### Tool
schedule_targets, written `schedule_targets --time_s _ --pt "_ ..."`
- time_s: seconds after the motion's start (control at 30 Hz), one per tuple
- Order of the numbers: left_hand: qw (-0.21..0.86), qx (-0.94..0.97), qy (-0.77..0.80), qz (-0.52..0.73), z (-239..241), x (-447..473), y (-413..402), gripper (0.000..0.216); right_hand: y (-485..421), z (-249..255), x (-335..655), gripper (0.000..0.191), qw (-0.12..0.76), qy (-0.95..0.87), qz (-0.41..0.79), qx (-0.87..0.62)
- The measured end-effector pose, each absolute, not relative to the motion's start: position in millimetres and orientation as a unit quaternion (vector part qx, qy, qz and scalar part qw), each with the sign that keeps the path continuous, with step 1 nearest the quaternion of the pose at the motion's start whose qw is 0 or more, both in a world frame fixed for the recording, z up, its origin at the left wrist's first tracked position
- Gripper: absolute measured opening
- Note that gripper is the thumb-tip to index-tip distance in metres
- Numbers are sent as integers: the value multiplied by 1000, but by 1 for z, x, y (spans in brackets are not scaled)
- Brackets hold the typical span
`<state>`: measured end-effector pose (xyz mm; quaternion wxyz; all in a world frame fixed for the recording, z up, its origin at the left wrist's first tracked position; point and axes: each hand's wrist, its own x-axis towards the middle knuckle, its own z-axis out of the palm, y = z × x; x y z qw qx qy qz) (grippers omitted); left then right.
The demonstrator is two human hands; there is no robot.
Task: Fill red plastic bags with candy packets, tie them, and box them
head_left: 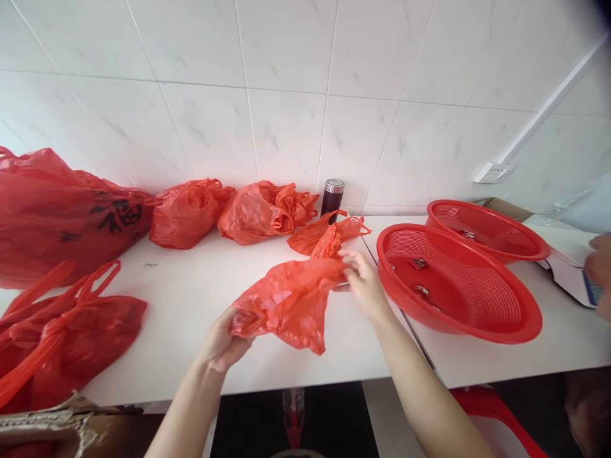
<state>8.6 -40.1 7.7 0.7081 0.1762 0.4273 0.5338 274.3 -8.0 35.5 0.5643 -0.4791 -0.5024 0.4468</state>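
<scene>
A thin red plastic bag [291, 299] is stretched between my two hands above the white table. My left hand [224, 340] grips its lower left end, with the fingers partly hidden behind the plastic. At the bag's upper right end, my right hand [360, 280] pinches the plastic. The bag looks mostly flat and crumpled; whether anything lies inside cannot be seen. Just behind it, a loose crumpled red bag [310, 236] rests on the table. To the right of my right hand stands a red perforated basket [491, 286] with a few small wrapped pieces in it.
A second red basket [529, 238] sits behind the first. Filled red bags [184, 219] line the wall, with larger ones [62, 216] at the left. A dark flask [331, 197] stands by the wall. Another person's hand [602, 273] shows at the right edge. A cardboard box [114, 439] is at lower left.
</scene>
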Motion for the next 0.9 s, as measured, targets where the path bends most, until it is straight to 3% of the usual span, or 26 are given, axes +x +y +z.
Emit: schedule_targets --time_s 0.07,0.13,0.2,0.3,0.4,0.53,0.6,0.7,0.83,0.9 --pt "702 222 427 525 -7 -8 -41 22 -1 32 285 31 674 -382 441 -454" --pt "676 292 457 499 -21 -17 -42 29 1 33 286 30 716 -328 438 -433" --pt "595 364 527 486 -30 -16 -43 29 1 36 279 28 709 -340 437 -437" --pt "371 481 599 522 -28 4 -47 37 -1 44 261 25 685 -393 408 -458" --pt "152 601 534 575 -15 41 -55 41 -8 53 240 25 656 -441 396 -468" --pt "35 659 487 572 -6 78 -51 51 -22 62 219 29 590 -509 430 -457" --pt "74 642 526 552 -8 73 -38 41 -28 66 220 35 553 -544 443 -449" --pt "266 593 570 502 -11 43 -18 21 -29 69 238 43 510 -599 416 -456" --pt "543 480 491 483 -5 9 -13 19 -22 67 267 19 412 -725 349 -427" --pt "586 458 470 476 -1 6 -18 27 -19 62 272 15 359 -770 314 -424"
